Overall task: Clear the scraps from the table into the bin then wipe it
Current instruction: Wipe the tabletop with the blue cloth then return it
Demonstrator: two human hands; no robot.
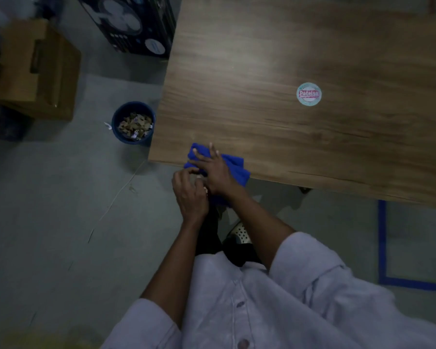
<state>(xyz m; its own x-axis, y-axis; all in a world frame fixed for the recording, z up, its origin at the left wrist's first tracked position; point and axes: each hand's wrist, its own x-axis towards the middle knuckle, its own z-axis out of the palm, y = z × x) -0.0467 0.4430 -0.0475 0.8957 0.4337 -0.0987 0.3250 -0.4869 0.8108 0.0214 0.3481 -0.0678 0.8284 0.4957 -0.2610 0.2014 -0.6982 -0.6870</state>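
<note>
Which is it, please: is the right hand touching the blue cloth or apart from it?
Touching. The head view shows the right hand lying flat on the blue cloth, fingers spread across it.

Desk [262, 59] wide open ahead
Only a flat sticker [309, 93] on it; bin [134, 105] beside the near-left corner, cardboard box [35, 69] beyond.

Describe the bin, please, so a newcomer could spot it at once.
Find the large wood-grain table; beside its left edge, near the closest corner, a round dark-blue bin stands on the grey floor. Unlike the brown cardboard box further left, it holds scraps.
</note>
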